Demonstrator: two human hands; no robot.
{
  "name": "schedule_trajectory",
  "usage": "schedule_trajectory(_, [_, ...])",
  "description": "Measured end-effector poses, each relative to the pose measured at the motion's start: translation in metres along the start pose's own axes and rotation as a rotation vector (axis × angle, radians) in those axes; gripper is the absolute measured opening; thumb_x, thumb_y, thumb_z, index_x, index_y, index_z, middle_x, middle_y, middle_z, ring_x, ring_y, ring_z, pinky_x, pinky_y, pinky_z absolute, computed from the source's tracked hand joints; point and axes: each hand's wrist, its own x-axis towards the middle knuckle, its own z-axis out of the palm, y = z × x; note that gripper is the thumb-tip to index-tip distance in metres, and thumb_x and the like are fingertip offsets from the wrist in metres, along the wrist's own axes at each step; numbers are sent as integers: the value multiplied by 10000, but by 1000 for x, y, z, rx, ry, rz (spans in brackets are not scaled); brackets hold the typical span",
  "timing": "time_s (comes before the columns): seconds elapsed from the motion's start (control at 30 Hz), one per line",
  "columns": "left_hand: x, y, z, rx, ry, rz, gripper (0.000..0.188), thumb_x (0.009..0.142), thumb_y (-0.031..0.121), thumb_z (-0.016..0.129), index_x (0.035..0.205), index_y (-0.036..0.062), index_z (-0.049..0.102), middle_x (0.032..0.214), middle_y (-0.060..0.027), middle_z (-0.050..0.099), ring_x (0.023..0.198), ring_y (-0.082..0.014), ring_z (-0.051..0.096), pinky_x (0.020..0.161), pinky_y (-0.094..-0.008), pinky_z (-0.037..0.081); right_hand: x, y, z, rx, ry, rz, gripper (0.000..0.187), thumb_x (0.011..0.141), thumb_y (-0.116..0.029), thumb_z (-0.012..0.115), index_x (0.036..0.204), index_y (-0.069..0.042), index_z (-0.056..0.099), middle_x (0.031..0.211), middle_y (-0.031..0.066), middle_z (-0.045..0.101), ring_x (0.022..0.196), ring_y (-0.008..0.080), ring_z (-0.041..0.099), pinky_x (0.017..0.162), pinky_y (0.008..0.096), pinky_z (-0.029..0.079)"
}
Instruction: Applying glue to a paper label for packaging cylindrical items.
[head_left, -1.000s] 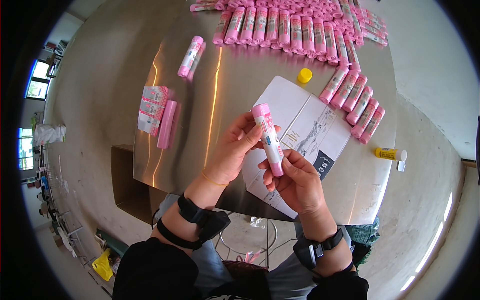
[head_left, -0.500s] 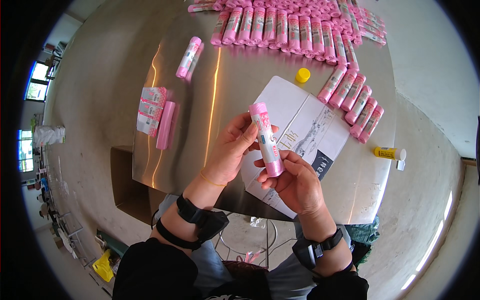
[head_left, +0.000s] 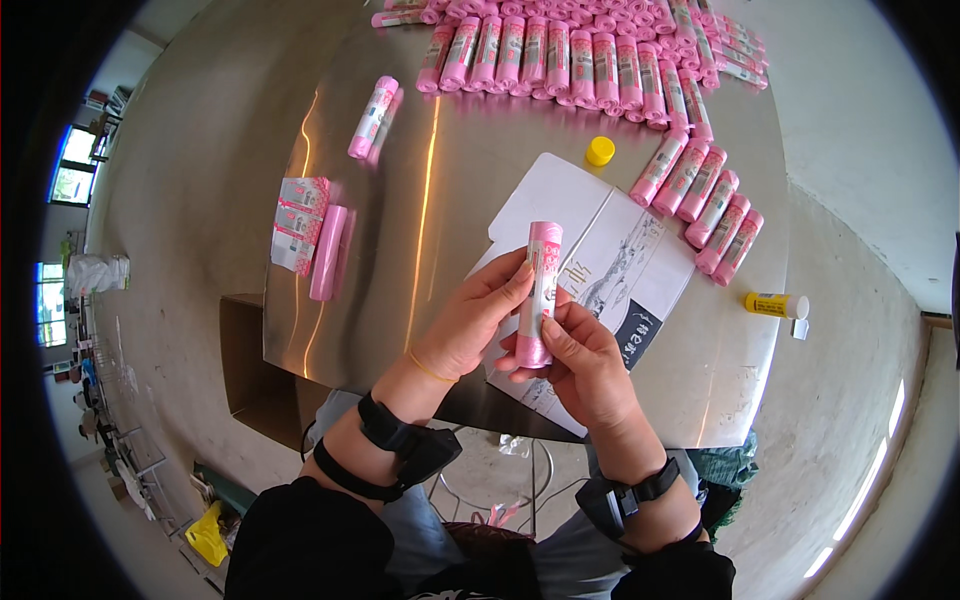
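A pink plastic bag roll [head_left: 541, 290] with a printed paper label stands nearly upright between my hands, above a flattened white cardboard sheet [head_left: 590, 240]. My left hand [head_left: 480, 315] pinches it from the left, thumb near its upper half. From the right, my right hand [head_left: 583, 360] closes on its lower half, with the thumb on the label and fingers curled behind. On the metal table to the left lie a pink roll without a label [head_left: 328, 252], a stack of paper labels [head_left: 299, 225] and one labelled roll [head_left: 373, 118].
Many labelled pink rolls [head_left: 530, 55] are piled along the table's far side, with several more [head_left: 700, 190] in a slanting row at the right. A yellow cap [head_left: 600, 151] and a yellow glue stick [head_left: 776, 304] lie apart. An open cardboard box [head_left: 250, 365] stands below the left edge.
The held roll has turned more upright and shifted slightly right and down. My left hand has moved right with it, and my right thumb now presses on the label.
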Motion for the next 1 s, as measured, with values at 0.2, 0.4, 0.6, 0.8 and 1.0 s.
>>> schedule_trajectory(0.2, [0, 7, -10, -42, -100, -44, 369, 990, 336, 439, 1178, 25, 501, 936, -115, 648, 787, -141, 641, 673, -244, 522, 6, -6, -21, -222, 202, -340, 379, 913, -156, 604, 1207, -16, 410, 949, 73, 543, 762, 142, 570, 617, 255, 451])
schedule_trajectory(0.4, [1, 5, -8, 85, -154, -290, 415, 973, 403, 449, 1088, 18, 554, 905, -136, 663, 569, -148, 623, 461, -225, 489, 7, -11, -24, -231, 98, -283, 270, 887, -44, 618, 1142, -35, 529, 877, 46, 601, 702, 111, 562, 623, 228, 463])
schedule_trajectory(0.6, [0, 19, -11, 35, -112, -259, 561, 974, 488, 368, 1172, -1, 561, 900, -136, 657, 568, -136, 599, 456, -232, 493, 10, -12, -28, -162, 228, -443, 152, 900, -58, 608, 1022, -36, 519, 840, 49, 594, 677, 105, 552, 600, 223, 457])
schedule_trajectory(0.8, [-6, 17, -8, 207, -50, -113, 378, 978, 335, 465, 1108, 7, 599, 835, -96, 649, 545, -84, 552, 490, -207, 481, 8, -9, -28, -223, 283, -407, 191, 895, -98, 634, 1024, -35, 508, 832, 35, 580, 677, 93, 539, 595, 211, 444])
schedule_trajectory(1.0, [-4, 11, -8, 326, -11, -65, 330, 986, 265, 443, 1108, 7, 608, 829, -112, 651, 508, -85, 522, 454, -203, 444, 10, -14, -23, -1187, 447, -798, 213, 752, -113, 724, 899, -33, 593, 858, 78, 595, 820, 249, 540, 752, 360, 424])
